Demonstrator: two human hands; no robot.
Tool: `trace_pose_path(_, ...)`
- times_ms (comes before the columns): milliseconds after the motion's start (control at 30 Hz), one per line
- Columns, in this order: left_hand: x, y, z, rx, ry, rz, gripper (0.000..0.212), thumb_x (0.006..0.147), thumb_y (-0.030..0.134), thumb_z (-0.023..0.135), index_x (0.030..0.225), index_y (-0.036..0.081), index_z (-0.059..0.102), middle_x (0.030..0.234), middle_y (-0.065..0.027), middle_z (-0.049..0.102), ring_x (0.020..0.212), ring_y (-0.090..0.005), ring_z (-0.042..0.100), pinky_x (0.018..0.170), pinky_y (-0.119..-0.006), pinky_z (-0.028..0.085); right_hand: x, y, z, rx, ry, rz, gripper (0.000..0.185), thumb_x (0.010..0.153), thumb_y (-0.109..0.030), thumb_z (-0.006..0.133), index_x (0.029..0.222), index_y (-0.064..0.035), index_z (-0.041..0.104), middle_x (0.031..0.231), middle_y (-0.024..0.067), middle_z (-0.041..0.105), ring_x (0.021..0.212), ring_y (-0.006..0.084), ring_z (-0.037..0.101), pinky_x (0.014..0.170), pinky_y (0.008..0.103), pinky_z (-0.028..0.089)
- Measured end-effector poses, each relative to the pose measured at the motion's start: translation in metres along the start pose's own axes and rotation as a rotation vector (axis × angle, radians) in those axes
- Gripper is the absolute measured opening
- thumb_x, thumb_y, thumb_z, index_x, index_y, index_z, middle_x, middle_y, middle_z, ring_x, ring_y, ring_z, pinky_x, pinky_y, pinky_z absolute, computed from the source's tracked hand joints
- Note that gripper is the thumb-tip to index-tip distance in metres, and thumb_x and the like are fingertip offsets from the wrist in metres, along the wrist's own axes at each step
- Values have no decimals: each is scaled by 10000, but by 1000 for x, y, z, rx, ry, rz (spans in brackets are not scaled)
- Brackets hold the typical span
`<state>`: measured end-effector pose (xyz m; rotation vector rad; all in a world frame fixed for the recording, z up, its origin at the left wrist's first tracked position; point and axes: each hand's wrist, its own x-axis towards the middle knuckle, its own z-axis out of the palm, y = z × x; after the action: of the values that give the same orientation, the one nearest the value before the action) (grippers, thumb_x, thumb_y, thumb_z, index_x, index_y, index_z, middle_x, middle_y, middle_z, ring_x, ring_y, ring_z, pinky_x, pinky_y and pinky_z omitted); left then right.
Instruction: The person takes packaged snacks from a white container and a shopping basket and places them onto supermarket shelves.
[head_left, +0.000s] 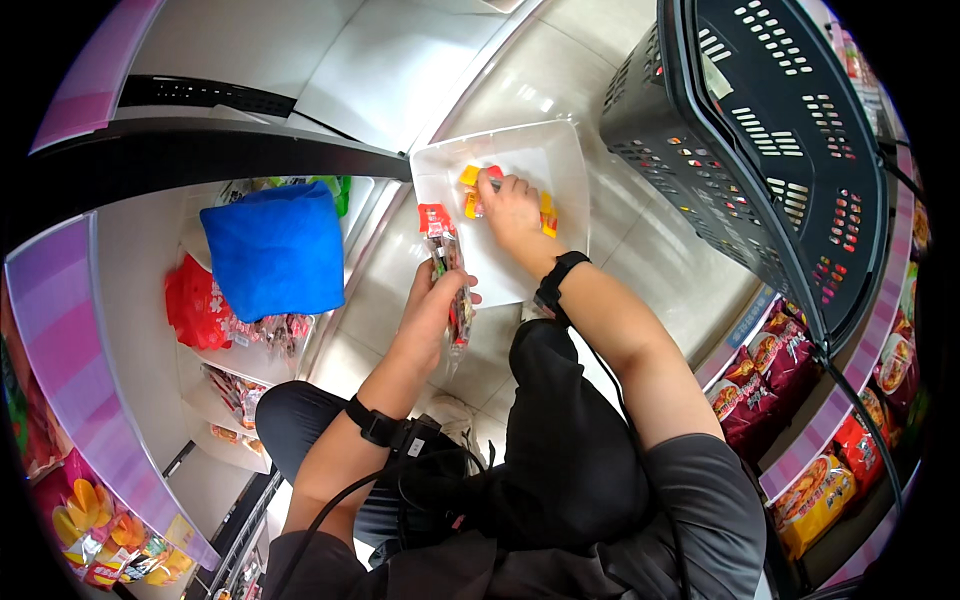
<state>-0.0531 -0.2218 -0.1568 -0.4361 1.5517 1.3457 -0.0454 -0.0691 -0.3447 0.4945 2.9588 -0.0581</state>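
My left hand (442, 300) is closed around several slim clear snack packets (452, 277) with red tops, held upright at the near left edge of a white plastic bin (555, 150). Inside that bin, my right hand (514, 202) has its fingertips on a small packet with a red and yellow top (480, 178); whether it grips the packet cannot be told. Another yellow and red packet (549, 216) lies by the right side of this hand, partly hidden by it. The bin sits on the tiled floor.
A blue cloth (277, 251) lies over bins of red-topped packets on the low shelf at left. A black perforated shopping basket (675, 150) stands at right. Maroon noodle packs (765, 367) fill a shelf at lower right. A black shelf beam (225, 154) juts in from the left.
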Motion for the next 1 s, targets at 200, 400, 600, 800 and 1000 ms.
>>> trace_pose_path(200, 4, 1, 4, 1, -16, 21, 439, 946, 269, 549, 1307, 40, 452, 1096, -137, 629, 918, -217, 634, 774, -345, 509, 1, 4, -4, 7, 119, 56, 489, 839, -193, 629, 1308, -165, 491, 881, 120, 610, 783, 285, 631, 665, 407, 487)
trace_pose_path(400, 9, 4, 14, -13, -38, 34, 436, 951, 269, 544, 1311, 43, 446, 1107, -144, 636, 929, -221, 639, 785, -353, 512, 5, 25, -11, 115, 0, 92, 574, 797, -180, 676, 1332, -96, 485, 886, 157, 647, 810, 322, 656, 676, 435, 503)
trace_pose_path(600, -4, 15, 13, -46, -2, 178, 418, 962, 227, 548, 1324, 47, 440, 1131, -151, 635, 953, -220, 639, 807, -347, 508, -22, 55, -152, 762, -258, 176, 525, 778, -145, 675, 1258, -8, 511, 1001, 190, 693, 917, 309, 699, 790, 422, 555)
trace_pose_path(800, -36, 60, 61, -9, 31, 595, 449, 986, 153, 568, 1376, 27, 385, 1180, -103, 589, 997, -153, 592, 857, -313, 487, -71, 64, -234, 1837, 10, 203, 629, 852, -82, 680, 1394, 37, 383, 1187, 109, 634, 1085, 165, 608, 939, 321, 489)
trace_pose_path(1000, -84, 145, 123, -28, -516, 1095, 871, 977, 539, 507, 1518, -44, 152, 1439, -151, 396, 1342, -225, 398, 1125, -362, 319, -74, 90, -339, 1492, 384, -251, 935, 827, -225, 806, 1507, 22, 215, 1463, 179, 414, 1361, 274, 415, 1126, 397, 319)
